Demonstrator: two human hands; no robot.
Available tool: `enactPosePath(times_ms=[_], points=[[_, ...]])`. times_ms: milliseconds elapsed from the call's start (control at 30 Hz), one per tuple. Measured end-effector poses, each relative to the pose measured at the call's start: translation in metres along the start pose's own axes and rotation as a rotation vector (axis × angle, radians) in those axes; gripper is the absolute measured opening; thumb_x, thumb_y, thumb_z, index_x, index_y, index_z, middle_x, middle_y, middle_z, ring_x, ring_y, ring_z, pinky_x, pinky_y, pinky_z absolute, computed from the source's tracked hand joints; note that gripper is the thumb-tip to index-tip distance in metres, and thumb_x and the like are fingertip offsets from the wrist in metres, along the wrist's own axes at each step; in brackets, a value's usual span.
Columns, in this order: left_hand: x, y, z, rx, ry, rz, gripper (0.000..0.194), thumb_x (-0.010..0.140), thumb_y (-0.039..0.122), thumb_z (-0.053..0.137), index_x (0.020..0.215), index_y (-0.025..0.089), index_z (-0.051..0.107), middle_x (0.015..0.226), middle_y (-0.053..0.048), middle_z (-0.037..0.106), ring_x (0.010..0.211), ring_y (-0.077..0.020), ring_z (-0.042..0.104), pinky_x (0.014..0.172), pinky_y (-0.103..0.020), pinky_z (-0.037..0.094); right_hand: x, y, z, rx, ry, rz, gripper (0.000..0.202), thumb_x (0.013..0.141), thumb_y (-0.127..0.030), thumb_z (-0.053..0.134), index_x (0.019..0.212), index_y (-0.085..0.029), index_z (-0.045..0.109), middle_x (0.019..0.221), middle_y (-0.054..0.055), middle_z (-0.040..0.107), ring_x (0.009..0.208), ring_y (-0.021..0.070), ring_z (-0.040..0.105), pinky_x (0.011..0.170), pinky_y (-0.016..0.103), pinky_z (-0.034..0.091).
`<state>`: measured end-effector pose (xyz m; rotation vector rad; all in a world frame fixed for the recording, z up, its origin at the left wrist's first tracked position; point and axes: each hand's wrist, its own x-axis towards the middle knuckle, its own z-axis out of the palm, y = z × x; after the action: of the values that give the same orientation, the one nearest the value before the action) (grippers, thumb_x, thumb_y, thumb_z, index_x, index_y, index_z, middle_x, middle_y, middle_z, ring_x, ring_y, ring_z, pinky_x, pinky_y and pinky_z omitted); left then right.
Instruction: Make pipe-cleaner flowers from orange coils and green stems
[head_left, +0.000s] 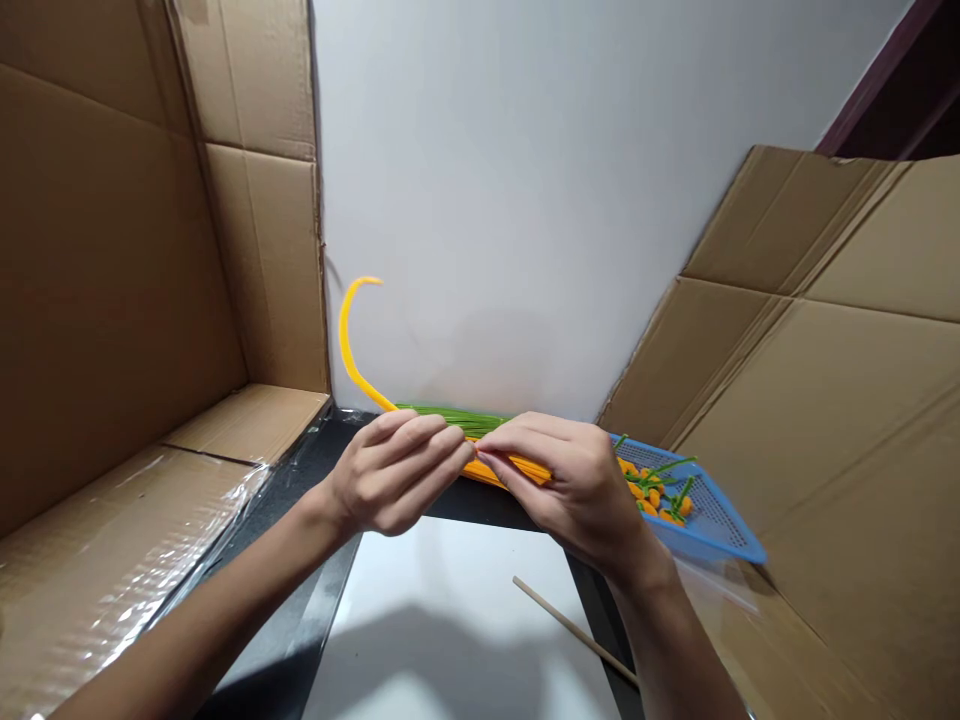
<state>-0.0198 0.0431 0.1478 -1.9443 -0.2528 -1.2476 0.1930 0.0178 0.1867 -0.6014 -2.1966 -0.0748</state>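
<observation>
A yellow-orange pipe cleaner (347,335) curves up and out from my left hand (409,470), its free tip bent over to the right. The left fingers are closed around it. My right hand (566,480) meets the left one, thumb and forefinger pinched at the pipe cleaner's other end, which the fingers mostly hide. Behind the hands lie a bundle of green pipe cleaners (457,420) and a bundle of orange pipe cleaners (484,473), both partly covered by my fingers.
At the right stands a blue plastic basket (724,520) holding several small orange-and-green pieces (649,490). A wooden stick (574,628) lies across the edge of a white board (442,610). Cardboard panels (259,250) rise on both sides, with a pale wall (510,200) behind.
</observation>
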Motion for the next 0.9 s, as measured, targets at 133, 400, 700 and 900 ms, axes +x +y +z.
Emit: enactPosePath(times_ms=[133,400,700,900], points=[[0.008,0.012,0.006,-0.054,-0.044,-0.295,0.012,0.088,0.009,0.063,0.093,0.018,0.067,0.082,-0.003,0.077,0.079,-0.0188,0.066,0.076,-0.034,0.045,-0.001,0.001,0.000,-0.243,0.023,-0.113,0.016,0.096,-0.011,0.058,0.091,-0.016,0.072,0.086,0.007,0.077,0.075,0.0167,0.067,0.070,0.030,0.054],[0.028,0.015,-0.003,-0.637,-0.302,-1.140,0.018,0.088,0.031,0.066,0.075,0.018,0.071,0.075,-0.002,0.073,0.072,-0.0180,0.063,0.072,-0.033,0.043,-0.005,0.004,0.006,-0.467,0.020,-0.304,0.017,0.098,-0.011,0.054,0.099,-0.012,0.071,0.081,0.009,0.072,0.075,0.0197,0.061,0.071,0.035,0.050],[0.016,-0.013,-0.004,-1.625,-0.594,-1.648,0.018,0.068,0.030,0.077,0.061,0.016,0.070,0.063,-0.002,0.064,0.064,-0.0139,0.052,0.068,-0.029,0.041,0.005,-0.016,-0.002,-0.483,-0.077,-0.506,0.022,0.098,-0.007,0.051,0.098,-0.009,0.073,0.081,0.010,0.074,0.075,0.0204,0.065,0.070,0.038,0.056],[0.016,-0.006,-0.001,-1.968,-0.672,-1.648,0.018,0.071,0.024,0.074,0.060,0.011,0.066,0.064,-0.002,0.060,0.066,-0.0125,0.051,0.072,-0.027,0.039,0.011,-0.028,-0.027,-0.607,-0.191,-0.820,0.018,0.092,-0.006,0.058,0.089,-0.005,0.076,0.089,0.015,0.078,0.081,0.0248,0.072,0.075,0.040,0.061]])
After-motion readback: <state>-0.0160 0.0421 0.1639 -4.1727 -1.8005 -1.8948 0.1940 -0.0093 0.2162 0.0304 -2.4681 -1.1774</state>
